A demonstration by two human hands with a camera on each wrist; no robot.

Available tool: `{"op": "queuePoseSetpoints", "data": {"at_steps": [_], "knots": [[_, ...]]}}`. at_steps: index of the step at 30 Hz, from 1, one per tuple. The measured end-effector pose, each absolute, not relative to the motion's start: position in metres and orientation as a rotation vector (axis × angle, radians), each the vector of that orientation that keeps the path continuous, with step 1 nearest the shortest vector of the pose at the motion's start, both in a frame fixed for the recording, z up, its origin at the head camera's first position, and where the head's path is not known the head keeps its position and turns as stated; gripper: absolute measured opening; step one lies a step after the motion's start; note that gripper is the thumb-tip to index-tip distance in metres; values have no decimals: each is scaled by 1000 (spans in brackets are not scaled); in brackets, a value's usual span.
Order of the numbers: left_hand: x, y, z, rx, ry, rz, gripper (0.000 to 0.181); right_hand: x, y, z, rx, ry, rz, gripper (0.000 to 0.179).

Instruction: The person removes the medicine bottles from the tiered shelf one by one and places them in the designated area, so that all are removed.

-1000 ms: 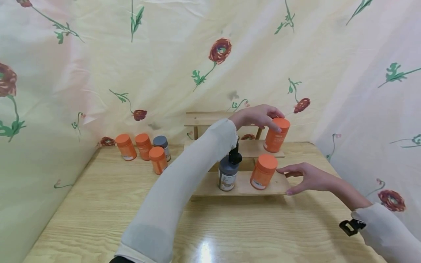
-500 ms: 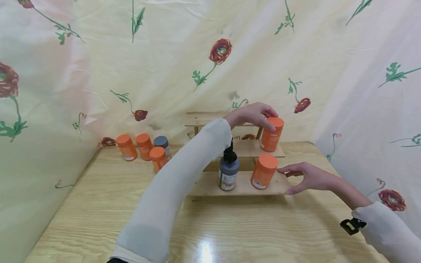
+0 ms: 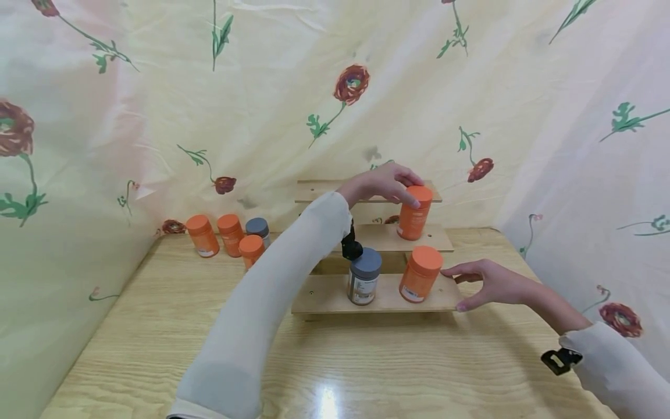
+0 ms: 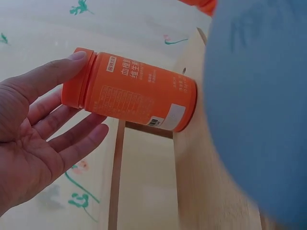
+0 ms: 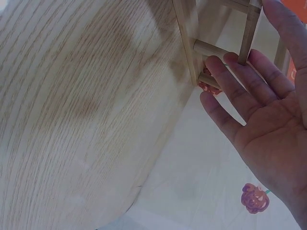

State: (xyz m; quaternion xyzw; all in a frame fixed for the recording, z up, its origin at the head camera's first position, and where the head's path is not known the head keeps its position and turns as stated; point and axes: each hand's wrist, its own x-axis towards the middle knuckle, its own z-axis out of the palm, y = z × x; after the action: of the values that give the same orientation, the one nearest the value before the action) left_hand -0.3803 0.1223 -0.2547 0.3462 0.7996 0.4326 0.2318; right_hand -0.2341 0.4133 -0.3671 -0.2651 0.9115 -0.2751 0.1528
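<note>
Viewing remotely, I log a pale wood-grain table [image 3: 141, 337]; a three-tier light-wood shelf [image 3: 379, 237] near its far edge; my right hand [image 3: 489, 282], fingers apart, touching the bottom tier [image 3: 389, 292]'s right end; my left hand [image 3: 387, 180], thumb and fingers clamped on the top of an orange cylindrical plastic jar [image 3: 413, 219], upright near the middle tier [image 3: 439, 240]'s right edge. Bottom tier: second orange cylindrical jar [image 3: 420, 276], dark-grey cylindrical jar [image 3: 363, 282].

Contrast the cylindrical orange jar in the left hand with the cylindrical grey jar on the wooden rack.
The orange jar has an orange lid, the grey jar a grey lid. The orange jar is on the middle shelf, the grey jar on the lowest shelf. The left hand holds the orange jar; no hand touches the grey jar. Both are lidded cylinders.
</note>
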Motion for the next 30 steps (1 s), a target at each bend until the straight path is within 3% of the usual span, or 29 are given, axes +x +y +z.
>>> {"op": "queuePoseSetpoints", "data": {"at_steps": [30], "knots": [[-382,44,-256,919,2168,1451,53,-238,409,-363,-795,2633,-727,70]]}}
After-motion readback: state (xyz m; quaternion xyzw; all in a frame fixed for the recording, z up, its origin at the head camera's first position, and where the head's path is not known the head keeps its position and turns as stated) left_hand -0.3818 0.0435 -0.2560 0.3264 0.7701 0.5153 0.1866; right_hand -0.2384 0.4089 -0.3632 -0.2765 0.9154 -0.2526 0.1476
